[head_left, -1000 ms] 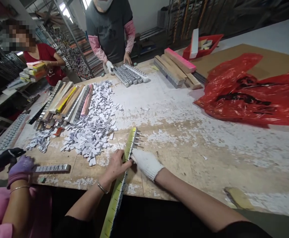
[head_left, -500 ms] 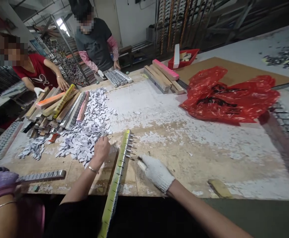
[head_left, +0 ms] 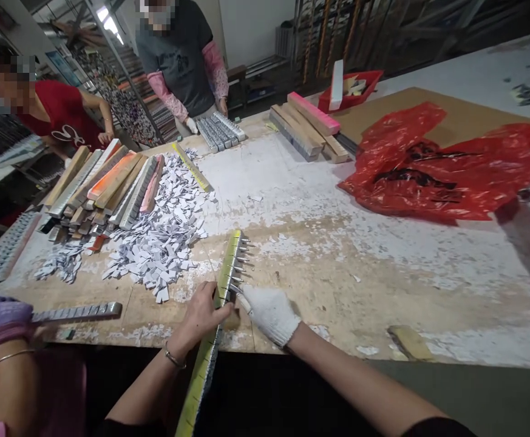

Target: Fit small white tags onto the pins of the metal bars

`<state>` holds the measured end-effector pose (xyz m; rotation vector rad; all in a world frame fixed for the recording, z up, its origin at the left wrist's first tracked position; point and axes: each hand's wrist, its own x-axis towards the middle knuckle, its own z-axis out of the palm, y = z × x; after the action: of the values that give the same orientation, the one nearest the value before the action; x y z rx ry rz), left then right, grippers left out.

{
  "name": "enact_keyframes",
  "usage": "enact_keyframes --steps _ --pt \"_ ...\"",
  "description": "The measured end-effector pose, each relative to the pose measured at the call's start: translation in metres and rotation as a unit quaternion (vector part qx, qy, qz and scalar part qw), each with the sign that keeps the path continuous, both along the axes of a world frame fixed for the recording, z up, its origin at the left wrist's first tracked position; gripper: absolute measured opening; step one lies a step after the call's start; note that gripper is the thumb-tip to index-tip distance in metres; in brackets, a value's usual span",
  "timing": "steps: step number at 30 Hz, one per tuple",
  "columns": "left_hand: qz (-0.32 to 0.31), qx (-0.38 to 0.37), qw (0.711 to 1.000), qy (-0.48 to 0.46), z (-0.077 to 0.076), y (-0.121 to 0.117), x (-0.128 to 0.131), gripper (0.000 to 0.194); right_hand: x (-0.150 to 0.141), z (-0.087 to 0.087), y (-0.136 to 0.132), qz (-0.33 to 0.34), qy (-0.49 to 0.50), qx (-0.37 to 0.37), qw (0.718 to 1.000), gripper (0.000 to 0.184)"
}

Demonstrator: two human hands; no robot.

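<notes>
A long yellow-green bar (head_left: 228,276) slants up from my lap over the table's edge. Dark marks cross its face, and thin metal prongs stick out along the right side of its far end. My left hand (head_left: 205,312), bare with a bracelet at the wrist, grips the bar, thumb across its face. My right hand (head_left: 271,312), in a white knit glove, is closed at the bar's right side by the prongs. Its fingertips meet one of these; what they pinch is unclear. A heap of small white flat pieces (head_left: 155,261) lies beyond my left hand.
Wooden and coloured bars (head_left: 110,182) are stacked at the left. A red plastic bag (head_left: 442,176) lies on the right, near more bars (head_left: 301,130). Two people stand across the table; a purple-gloved hand (head_left: 5,321) holds a bar on my left.
My left hand has come from beside the white pieces to the bar and grips it. My right hand has moved left to the prongs. Another yellow bar now lies across the heap's far end.
</notes>
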<state>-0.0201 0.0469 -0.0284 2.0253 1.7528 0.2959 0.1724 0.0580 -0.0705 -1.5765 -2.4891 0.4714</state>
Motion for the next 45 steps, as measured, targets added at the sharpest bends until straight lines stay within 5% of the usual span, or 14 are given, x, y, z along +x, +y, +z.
enact_keyframes --steps 11,31,40,45 --pt "0.005 -0.035 0.998 -0.058 0.007 0.006 -0.001 0.019 -0.006 -0.017 -0.007 0.006 -0.004 0.093 0.996 0.027" --pt "0.007 -0.063 0.983 -0.173 0.0 0.009 -0.014 0.032 -0.012 -0.026 -0.004 0.025 0.042 0.206 0.977 0.024" --pt "0.007 -0.066 0.98 -0.187 -0.002 0.011 -0.016 0.031 -0.012 -0.022 -0.004 0.042 -0.004 0.184 0.982 0.035" --pt "0.012 -0.071 0.979 -0.189 -0.004 0.01 -0.016 0.031 -0.01 -0.009 -0.003 0.071 -0.032 0.098 0.992 0.039"
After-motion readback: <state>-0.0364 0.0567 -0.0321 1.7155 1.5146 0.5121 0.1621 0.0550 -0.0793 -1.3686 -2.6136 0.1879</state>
